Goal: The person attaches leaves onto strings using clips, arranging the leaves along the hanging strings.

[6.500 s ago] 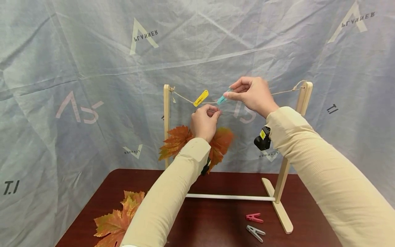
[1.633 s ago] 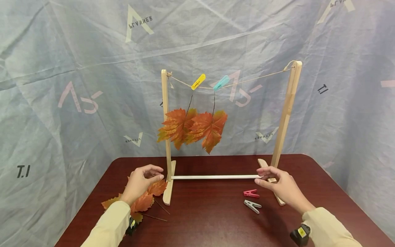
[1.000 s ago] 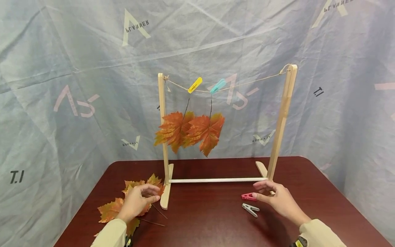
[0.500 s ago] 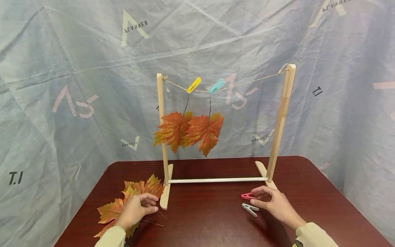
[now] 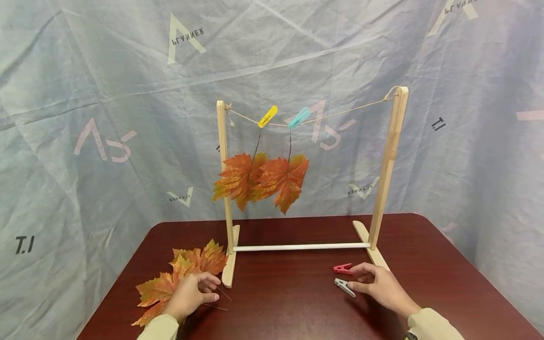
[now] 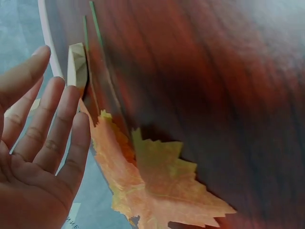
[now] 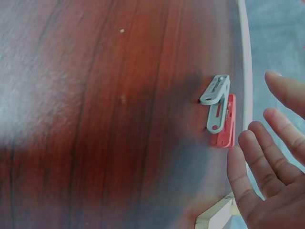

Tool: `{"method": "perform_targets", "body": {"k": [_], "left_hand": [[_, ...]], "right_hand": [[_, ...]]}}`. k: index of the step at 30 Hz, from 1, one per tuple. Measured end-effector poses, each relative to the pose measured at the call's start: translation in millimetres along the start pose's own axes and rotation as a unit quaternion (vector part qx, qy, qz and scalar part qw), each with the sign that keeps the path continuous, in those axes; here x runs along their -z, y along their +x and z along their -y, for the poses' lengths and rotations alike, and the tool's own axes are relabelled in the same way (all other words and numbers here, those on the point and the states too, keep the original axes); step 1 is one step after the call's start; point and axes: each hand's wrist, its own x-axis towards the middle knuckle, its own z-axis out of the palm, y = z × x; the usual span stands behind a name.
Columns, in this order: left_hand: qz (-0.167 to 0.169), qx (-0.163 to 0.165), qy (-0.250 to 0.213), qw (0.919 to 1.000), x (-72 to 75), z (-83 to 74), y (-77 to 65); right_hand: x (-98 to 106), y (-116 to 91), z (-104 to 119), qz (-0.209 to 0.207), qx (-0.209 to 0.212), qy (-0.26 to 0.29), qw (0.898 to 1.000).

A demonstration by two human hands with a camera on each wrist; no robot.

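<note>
My left hand (image 5: 191,295) hovers with relaxed fingers over several orange-yellow artificial maple leaves (image 5: 157,289) at the table's left; a leaf (image 6: 157,176) and thin stems show beside it in the left wrist view. My right hand (image 5: 380,285), fingers loosely bent, is beside a grey clothespin (image 5: 344,287) and a red clothespin (image 5: 342,268). In the right wrist view the grey clothespin (image 7: 218,102) overlaps the red one, and the fingers hold nothing. On the string (image 5: 352,109), a yellow clothespin (image 5: 268,116) and a light blue clothespin (image 5: 299,117) each have a maple leaf hanging below by its stem.
A wooden stand with a left post (image 5: 223,141), a right post (image 5: 387,165) and a white crossbar (image 5: 297,247) stands on the dark red-brown table (image 5: 280,302). Behind it hangs a grey printed cloth (image 5: 127,56).
Earlier my right hand pinched the blue clothespin at the string while my left held a leaf's stem. Both let go and came down to the table; lately they have moved only slightly.
</note>
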Motion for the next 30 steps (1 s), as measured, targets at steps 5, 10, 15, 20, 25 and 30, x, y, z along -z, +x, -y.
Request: {"method": "perform_targets", "body": {"k": [5, 10, 15, 20, 25, 30], "left_hand": [[0.01, -0.007, 0.011, 0.9999, -0.8, 5.6, 2.6], [0.023, -0.016, 0.016, 0.9995, -1.1, 8.5, 4.0], [0.038, -0.022, 0.027, 0.9987, -2.1, 13.0, 2.8], [0.05, -0.033, 0.05, 0.9969, -2.8, 18.0, 0.6], [0.063, -0.059, 0.092, 0.9921, -3.9, 20.2, 2.0], [0.072, -0.068, 0.146, 0.9844, -4.7, 19.6, 3.6]], "right_hand": [[0, 3, -5, 0.007, -0.021, -0.01, 1.0], [0, 5, -12, 0.023, -0.022, -0.004, 0.999], [-2, 3, -19, 0.045, 0.003, 0.005, 0.999], [-7, 3, -22, 0.055, 0.021, -0.001, 0.998], [-10, 3, -22, 0.047, 0.027, -0.012, 0.998], [-14, 4, -23, 0.031, 0.022, -0.046, 0.998]]}}
